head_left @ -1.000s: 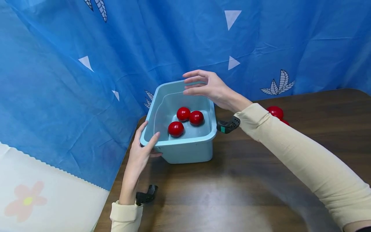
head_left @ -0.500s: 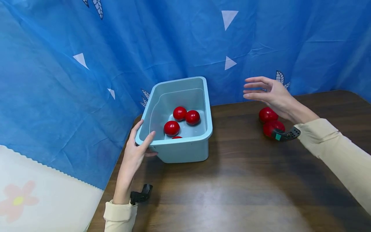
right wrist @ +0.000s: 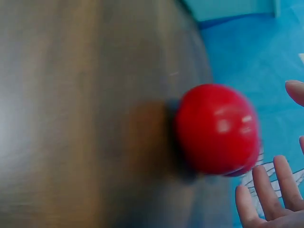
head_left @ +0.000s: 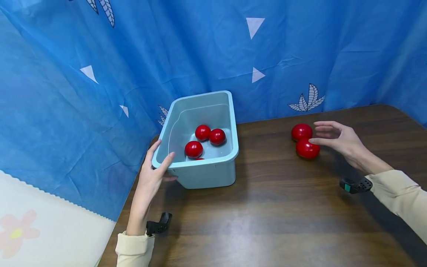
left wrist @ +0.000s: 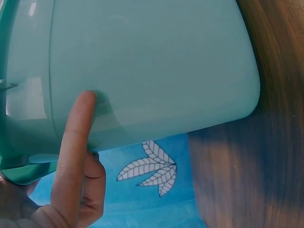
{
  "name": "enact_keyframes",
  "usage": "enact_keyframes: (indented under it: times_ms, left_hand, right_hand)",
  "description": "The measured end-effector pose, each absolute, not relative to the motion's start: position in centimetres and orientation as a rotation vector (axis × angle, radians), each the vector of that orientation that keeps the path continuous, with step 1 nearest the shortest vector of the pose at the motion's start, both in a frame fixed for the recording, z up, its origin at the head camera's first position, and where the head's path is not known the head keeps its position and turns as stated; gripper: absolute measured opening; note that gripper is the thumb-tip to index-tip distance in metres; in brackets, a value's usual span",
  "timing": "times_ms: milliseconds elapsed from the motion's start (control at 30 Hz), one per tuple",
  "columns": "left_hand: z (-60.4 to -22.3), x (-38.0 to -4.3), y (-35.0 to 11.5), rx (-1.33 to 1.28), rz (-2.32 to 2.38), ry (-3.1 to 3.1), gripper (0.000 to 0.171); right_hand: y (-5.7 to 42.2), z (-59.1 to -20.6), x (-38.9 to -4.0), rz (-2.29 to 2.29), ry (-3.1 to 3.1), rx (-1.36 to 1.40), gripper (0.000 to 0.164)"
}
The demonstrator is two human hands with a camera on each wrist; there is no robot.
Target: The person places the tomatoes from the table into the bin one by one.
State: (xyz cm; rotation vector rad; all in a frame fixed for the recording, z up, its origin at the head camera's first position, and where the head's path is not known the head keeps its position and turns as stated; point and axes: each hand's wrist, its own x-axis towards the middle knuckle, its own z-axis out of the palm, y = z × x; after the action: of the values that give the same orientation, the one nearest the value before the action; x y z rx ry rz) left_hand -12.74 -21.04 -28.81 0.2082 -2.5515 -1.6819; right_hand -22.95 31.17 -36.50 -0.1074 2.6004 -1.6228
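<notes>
A light blue plastic bin (head_left: 207, 174) stands on the table, several glossy red round things (head_left: 194, 149) like tomatoes lying inside. My left hand (head_left: 150, 178) grips its near left corner, thumb over the rim. In the left wrist view, one finger (left wrist: 73, 142) lies straight against the bin's outer wall. To the right, two more of these red tomato-like things, a rear one (head_left: 301, 132) and a front one (head_left: 307, 149), sit close together. My right hand (head_left: 345, 142) is just right of them, fingers spread and holding nothing; whether the thumb touches the front one, I cannot tell.
Behind the dark wooden table (head_left: 267, 222) hangs a blue curtain (head_left: 207, 44) with white triangles and leaf prints, close to the bin's far side. A white cloth (head_left: 50, 218) with a flower print lies beyond the table's left edge.
My right hand has moved right and down from above the bin to the two red things on the table. Another red thing now shows behind the bin's near wall. My left hand keeps its grip.
</notes>
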Motion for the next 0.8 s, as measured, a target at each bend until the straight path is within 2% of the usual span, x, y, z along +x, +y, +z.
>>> enact_keyframes:
  times_ms: [133, 333, 800]
  left_hand:
    - [-28.8, -12.8, -21.0, 0.218, -1.686, -2.553, 0.078]
    - [-28.9, -12.8, -21.1, 0.219, -1.675, -2.558, 0.078]
    - [-29.0, -12.7, -21.2, 0.195, -1.674, -2.547, 0.077]
  right_hand:
    - [31.1, -38.2, -22.1, -1.586, 2.587, -0.093, 0.073]
    - [30.4, -39.3, -21.8, -1.624, 2.504, -0.058, 0.081]
    - [28.7, -39.8, -22.4, -1.605, 2.563, 0.033, 0.08]
